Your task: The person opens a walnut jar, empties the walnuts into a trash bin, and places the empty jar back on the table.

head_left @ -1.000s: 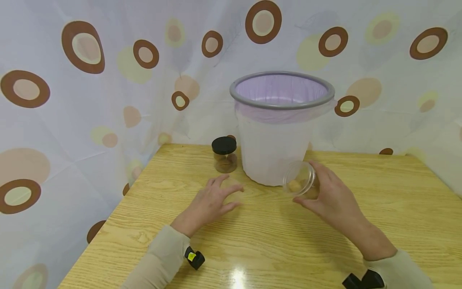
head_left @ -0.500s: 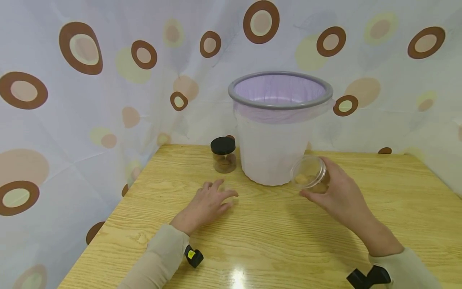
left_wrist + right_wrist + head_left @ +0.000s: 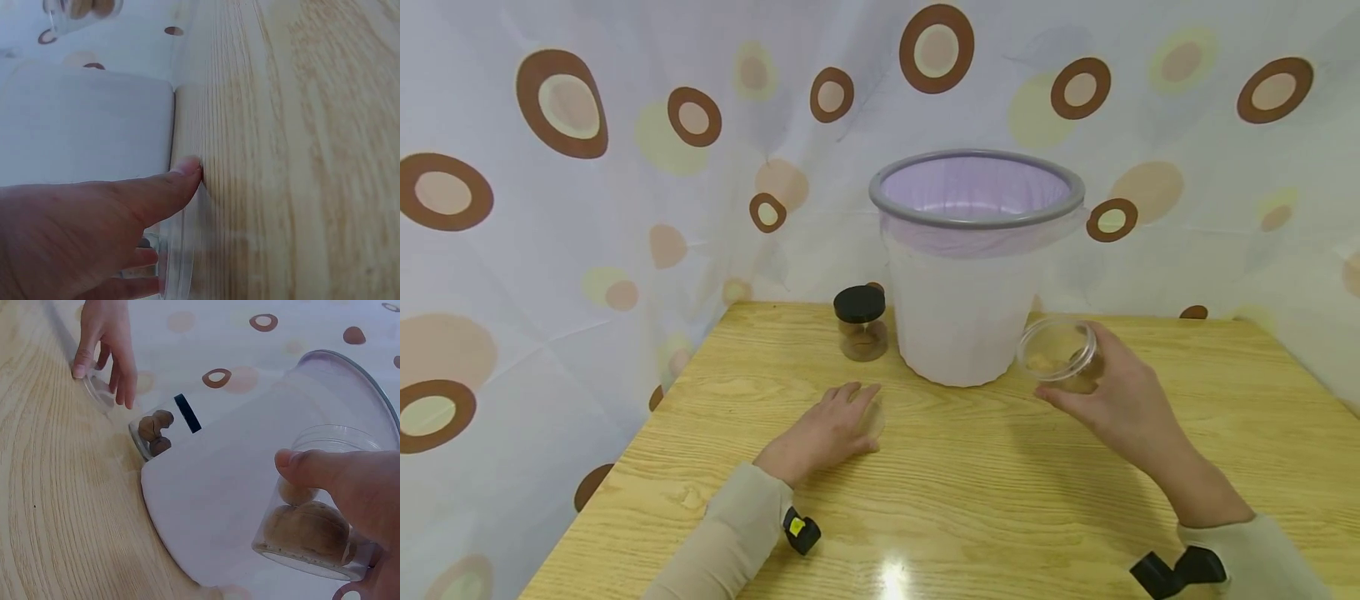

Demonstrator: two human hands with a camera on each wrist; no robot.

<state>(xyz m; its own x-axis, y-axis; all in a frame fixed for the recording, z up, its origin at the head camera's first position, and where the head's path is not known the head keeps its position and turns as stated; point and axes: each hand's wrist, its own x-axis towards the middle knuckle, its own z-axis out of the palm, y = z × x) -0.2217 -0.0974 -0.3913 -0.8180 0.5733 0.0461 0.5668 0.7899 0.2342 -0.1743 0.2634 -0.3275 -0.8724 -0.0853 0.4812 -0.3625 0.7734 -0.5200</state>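
My right hand (image 3: 1131, 404) grips a clear jar (image 3: 325, 440) with no lid on it, tilted and held above the table. Several brown, round walnuts (image 3: 307, 531) lie inside. Low over the table at the left, my left hand (image 3: 823, 433) has its thumb and fingers at opposite edges of a clear round lid (image 3: 872, 419). The left wrist view has that thumb touching the table, with the lid partly hidden behind the fingers. A second jar (image 3: 862, 340) with a black lid and walnuts inside stands upright beyond the left hand.
A white bin (image 3: 966, 308) with a grey rim and purple liner stands at the back of the wooden table (image 3: 940, 492), right beside the black-lidded jar. Behind it hangs a patterned curtain (image 3: 820, 42), which also covers the left side.
My right hand has moved right and slightly up with the jar, tipping it more upright. My left hand has come down, and its spread fingers have closed in around the clear lid.
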